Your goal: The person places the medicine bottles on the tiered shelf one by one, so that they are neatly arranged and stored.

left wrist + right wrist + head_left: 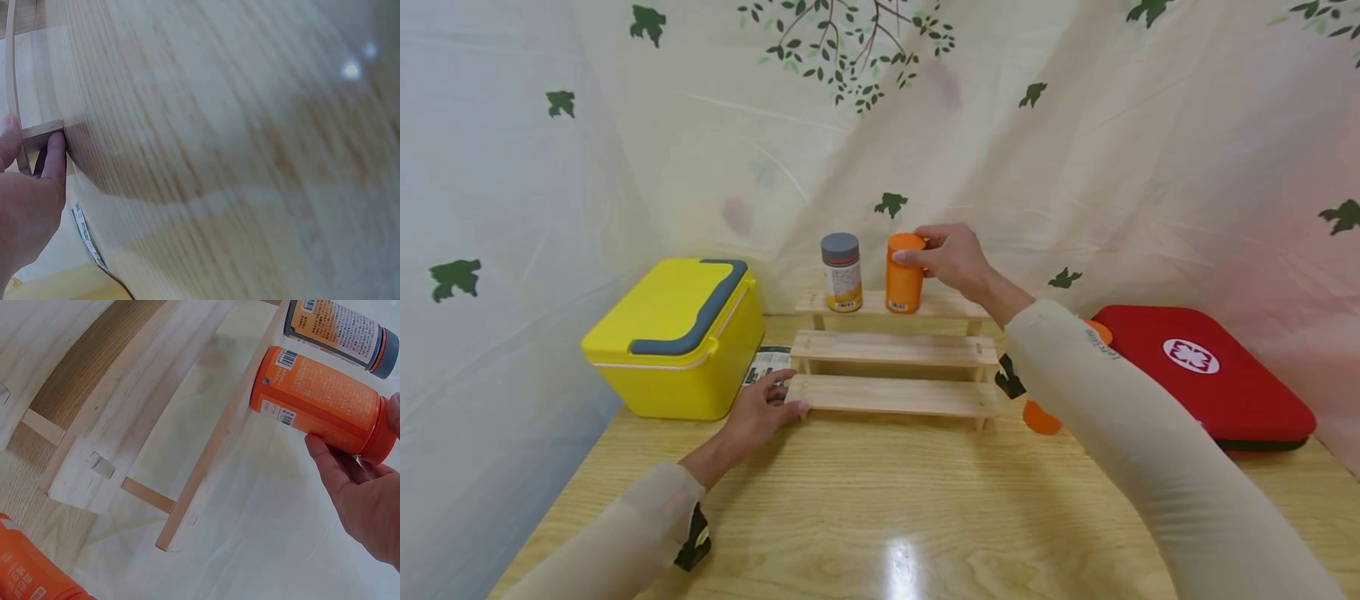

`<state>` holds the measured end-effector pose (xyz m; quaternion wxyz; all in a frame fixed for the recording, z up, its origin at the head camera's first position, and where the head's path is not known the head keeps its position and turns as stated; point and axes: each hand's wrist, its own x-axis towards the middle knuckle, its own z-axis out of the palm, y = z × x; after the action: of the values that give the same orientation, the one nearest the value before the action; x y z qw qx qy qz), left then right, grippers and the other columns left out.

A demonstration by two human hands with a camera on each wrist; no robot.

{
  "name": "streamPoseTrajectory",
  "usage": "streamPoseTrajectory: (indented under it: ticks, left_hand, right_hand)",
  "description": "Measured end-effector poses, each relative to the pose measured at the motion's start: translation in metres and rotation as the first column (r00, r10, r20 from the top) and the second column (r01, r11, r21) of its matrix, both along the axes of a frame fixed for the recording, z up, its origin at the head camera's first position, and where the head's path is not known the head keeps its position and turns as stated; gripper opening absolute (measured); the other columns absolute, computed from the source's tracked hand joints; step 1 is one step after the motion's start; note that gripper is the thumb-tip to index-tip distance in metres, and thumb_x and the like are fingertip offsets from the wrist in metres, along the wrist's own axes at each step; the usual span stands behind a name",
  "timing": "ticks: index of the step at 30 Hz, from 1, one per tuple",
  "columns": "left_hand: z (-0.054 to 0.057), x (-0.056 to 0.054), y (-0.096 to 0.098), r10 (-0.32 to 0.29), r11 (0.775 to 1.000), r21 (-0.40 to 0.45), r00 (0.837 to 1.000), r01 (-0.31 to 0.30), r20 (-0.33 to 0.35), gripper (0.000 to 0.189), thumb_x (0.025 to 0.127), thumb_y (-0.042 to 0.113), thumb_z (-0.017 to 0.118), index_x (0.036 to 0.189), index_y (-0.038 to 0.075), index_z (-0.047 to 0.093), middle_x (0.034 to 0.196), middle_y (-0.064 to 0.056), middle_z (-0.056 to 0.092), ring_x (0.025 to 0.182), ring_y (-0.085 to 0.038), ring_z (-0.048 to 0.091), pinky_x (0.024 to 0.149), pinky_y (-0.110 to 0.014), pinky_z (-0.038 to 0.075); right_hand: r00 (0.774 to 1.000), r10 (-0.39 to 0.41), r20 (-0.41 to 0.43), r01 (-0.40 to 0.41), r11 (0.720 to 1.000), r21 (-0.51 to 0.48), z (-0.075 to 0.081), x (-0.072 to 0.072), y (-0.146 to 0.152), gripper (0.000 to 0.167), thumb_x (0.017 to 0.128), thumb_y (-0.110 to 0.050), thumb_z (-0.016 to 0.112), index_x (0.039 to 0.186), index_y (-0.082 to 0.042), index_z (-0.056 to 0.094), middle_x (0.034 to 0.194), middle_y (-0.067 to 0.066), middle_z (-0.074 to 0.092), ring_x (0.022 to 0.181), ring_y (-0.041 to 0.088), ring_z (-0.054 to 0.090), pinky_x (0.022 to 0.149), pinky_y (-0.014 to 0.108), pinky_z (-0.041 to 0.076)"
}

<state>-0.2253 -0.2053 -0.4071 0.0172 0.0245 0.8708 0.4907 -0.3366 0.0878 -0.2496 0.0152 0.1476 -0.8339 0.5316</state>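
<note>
At the top of a three-step wooden rack (895, 396), my right hand (958, 260) holds an orange pill bottle (903, 287) by its upper part, thumb on the near side. The bottle is upright with its base at the top board, as the right wrist view also shows. Just left of it stands a bottle with a grey cap (842, 275) and a white and yellow label. My left hand (758, 417) grips the left end of the lowest step. In the left wrist view its thumb and fingers (56, 156) lie on either side of that wooden end.
A yellow cooler box (677, 333) with a grey handle stands left of the rack, a printed paper (769, 363) between them. On the right lies a red first-aid case (1217, 375). Another orange bottle (31, 569) is partly hidden by my right sleeve in the head view.
</note>
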Motion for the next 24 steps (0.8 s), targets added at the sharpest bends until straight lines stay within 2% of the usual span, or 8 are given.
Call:
streamPoseTrajectory:
  ticks: [12, 16, 21, 24]
  left_hand:
    - [-0.003, -0.003, -0.001, 0.004, 1.0, 0.002, 1.0, -0.004, 0.006, 0.061, 0.089, 0.018, 0.069, 0.143, 0.005, 0.042, 0.118, -0.019, 0.064, 0.099, -0.025, 0.061, 0.092, -0.039, 0.049]
    - [-0.002, -0.003, -0.001, 0.009, 1.0, -0.01, 1.0, -0.009, 0.006, 0.061, 0.09, 0.019, 0.068, 0.143, 0.006, 0.042, 0.117, -0.018, 0.064, 0.099, -0.025, 0.061, 0.092, -0.039, 0.049]
    - [-0.002, -0.002, 0.0, 0.009, 1.0, -0.007, 1.0, -0.009, 0.005, 0.061, 0.09, 0.019, 0.068, 0.143, 0.005, 0.042, 0.118, -0.019, 0.064, 0.1, -0.025, 0.06, 0.091, -0.038, 0.05]
    - [-0.002, -0.002, 0.0, 0.008, 1.0, -0.004, 1.0, -0.008, -0.003, 0.06, 0.09, 0.019, 0.068, 0.142, 0.005, 0.042, 0.117, -0.02, 0.064, 0.099, -0.025, 0.061, 0.091, -0.037, 0.05]
  right_hand:
    - [0.999, -0.016, -0.029, 0.018, 0.998, 0.058, -0.002, -0.002, -0.003, 0.042, 0.085, -0.029, 0.075, 0.117, -0.005, 0.065, 0.109, 0.012, 0.066, 0.093, 0.025, 0.062, 0.083, 0.04, 0.053]
    - [1.0, -0.008, -0.029, 0.01, 0.997, 0.073, 0.0, 0.001, -0.001, 0.054, 0.087, -0.03, 0.073, 0.13, -0.003, 0.056, 0.117, 0.016, 0.062, 0.101, 0.028, 0.06, 0.09, 0.043, 0.05]
    - [0.999, 0.006, -0.044, 0.002, 0.984, 0.177, 0.006, 0.01, 0.011, 0.075, 0.087, -0.037, 0.071, 0.146, -0.006, 0.038, 0.136, 0.018, 0.05, 0.117, 0.031, 0.052, 0.097, 0.044, 0.045]
    - [0.997, 0.021, -0.079, -0.002, 0.974, 0.225, 0.01, 0.019, 0.024, 0.074, 0.087, -0.037, 0.071, 0.147, -0.008, 0.038, 0.14, 0.016, 0.047, 0.121, 0.031, 0.05, 0.096, 0.045, 0.045]
